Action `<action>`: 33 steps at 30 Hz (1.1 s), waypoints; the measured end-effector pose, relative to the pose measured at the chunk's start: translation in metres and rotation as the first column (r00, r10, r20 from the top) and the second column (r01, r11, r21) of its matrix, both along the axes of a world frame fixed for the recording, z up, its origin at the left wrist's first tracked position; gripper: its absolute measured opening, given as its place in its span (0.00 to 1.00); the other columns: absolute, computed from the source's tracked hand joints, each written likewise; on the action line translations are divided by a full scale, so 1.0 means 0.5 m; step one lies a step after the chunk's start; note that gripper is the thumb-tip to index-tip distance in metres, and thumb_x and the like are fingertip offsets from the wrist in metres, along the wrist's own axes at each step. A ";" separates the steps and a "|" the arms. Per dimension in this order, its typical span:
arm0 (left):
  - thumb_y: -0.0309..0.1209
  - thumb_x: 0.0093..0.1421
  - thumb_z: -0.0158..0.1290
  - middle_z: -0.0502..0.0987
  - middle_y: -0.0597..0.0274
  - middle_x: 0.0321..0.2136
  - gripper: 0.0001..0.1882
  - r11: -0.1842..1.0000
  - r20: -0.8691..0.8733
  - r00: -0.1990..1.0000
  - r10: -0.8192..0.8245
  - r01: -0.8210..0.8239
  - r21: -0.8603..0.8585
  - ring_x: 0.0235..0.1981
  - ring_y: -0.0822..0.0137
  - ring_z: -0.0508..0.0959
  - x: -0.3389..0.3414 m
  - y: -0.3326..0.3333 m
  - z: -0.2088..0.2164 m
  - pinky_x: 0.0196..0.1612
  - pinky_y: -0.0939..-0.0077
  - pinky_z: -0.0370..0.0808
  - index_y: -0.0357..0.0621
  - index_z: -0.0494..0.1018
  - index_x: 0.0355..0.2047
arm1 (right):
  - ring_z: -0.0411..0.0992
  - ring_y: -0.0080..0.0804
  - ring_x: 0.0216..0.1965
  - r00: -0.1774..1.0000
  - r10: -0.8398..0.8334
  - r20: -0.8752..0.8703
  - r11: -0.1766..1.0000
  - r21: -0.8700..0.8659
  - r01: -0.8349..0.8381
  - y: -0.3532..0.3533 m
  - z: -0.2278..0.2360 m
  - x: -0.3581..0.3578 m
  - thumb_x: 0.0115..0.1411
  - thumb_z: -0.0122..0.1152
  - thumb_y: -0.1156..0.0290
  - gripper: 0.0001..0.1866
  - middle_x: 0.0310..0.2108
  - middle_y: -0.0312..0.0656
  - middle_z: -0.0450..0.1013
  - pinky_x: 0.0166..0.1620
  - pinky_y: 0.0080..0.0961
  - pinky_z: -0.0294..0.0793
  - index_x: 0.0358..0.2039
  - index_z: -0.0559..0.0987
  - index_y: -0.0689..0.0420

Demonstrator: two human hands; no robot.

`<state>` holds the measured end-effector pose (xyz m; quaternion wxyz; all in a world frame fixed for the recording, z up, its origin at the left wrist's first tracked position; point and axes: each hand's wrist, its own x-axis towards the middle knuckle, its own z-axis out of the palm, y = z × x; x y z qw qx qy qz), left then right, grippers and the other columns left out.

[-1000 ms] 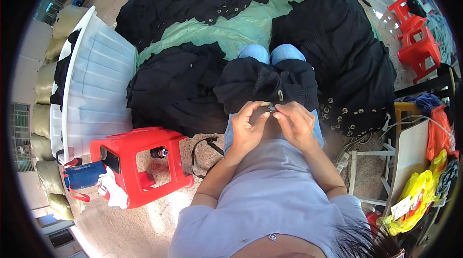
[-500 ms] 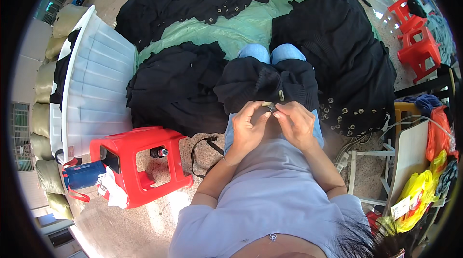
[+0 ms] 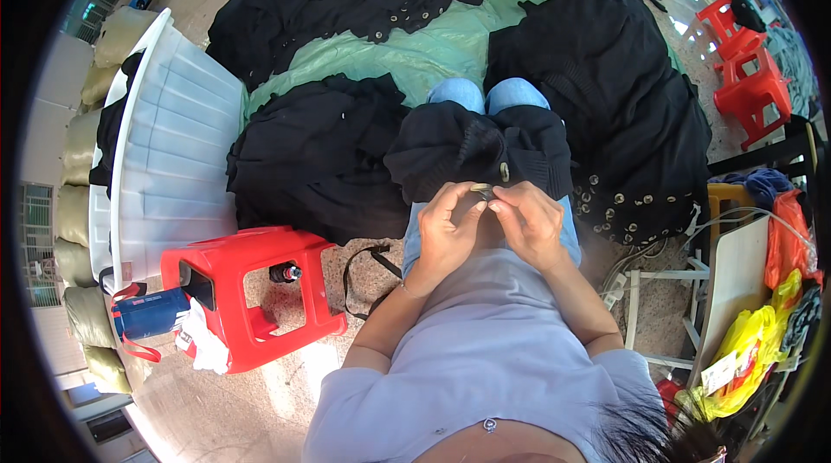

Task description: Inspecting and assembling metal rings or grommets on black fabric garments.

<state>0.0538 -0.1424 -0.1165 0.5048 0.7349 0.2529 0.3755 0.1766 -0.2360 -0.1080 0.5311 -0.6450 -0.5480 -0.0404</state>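
Note:
A black knit garment [image 3: 472, 147] with shiny round buttons lies bunched across my lap. My left hand [image 3: 448, 228] and my right hand [image 3: 531, 219] meet at its near edge, thumbs and fingertips pinched together around a button [image 3: 481, 187]. Another button [image 3: 505, 171] shows on the cloth just beyond my right fingertips. The small part between the fingertips is mostly hidden, and I cannot make out any tool there.
Piles of black garments [image 3: 316, 156] lie on a green sheet [image 3: 433, 39] ahead. At left stand a large white tub [image 3: 177, 151] and a red stool [image 3: 251, 242] with a blue box [image 3: 151, 314] beside it. Right: a board [image 3: 736, 281], a yellow bag [image 3: 746, 346] and red stools [image 3: 751, 91].
The button between my fingertips has tilted slightly. My hands stay in nearly the same place, and everything around them looks unchanged.

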 end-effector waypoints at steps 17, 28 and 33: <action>0.23 0.54 0.63 0.80 0.61 0.39 0.18 0.975 -0.024 0.989 -0.143 0.136 -0.176 0.42 0.71 0.79 -0.009 0.008 -0.002 0.46 0.76 0.73 0.38 0.74 0.45 | 0.67 0.12 0.32 0.719 0.139 -0.681 0.970 -0.054 -0.238 0.017 -0.031 0.017 0.58 0.66 0.77 0.06 0.29 0.31 0.74 0.34 0.14 0.67 0.36 0.79 0.61; 0.22 0.55 0.63 0.79 0.71 0.34 0.13 0.797 0.043 0.940 -0.340 0.312 -0.516 0.37 0.81 0.73 -0.044 0.042 0.007 0.42 0.84 0.71 0.37 0.76 0.41 | 0.60 0.09 0.26 0.702 -0.116 -0.702 0.988 -0.008 0.155 0.069 -0.023 0.076 0.61 0.64 0.76 0.04 0.24 0.24 0.69 0.29 0.10 0.60 0.32 0.78 0.62; 0.22 0.57 0.61 0.79 0.71 0.34 0.09 0.797 0.025 0.965 -0.260 0.230 -0.558 0.37 0.81 0.74 -0.037 0.034 0.012 0.43 0.83 0.71 0.36 0.77 0.39 | 0.68 0.21 0.25 0.814 -0.312 -0.491 0.939 -0.293 0.183 0.063 -0.035 0.082 0.59 0.66 0.65 0.12 0.24 0.37 0.73 0.32 0.21 0.69 0.40 0.79 0.58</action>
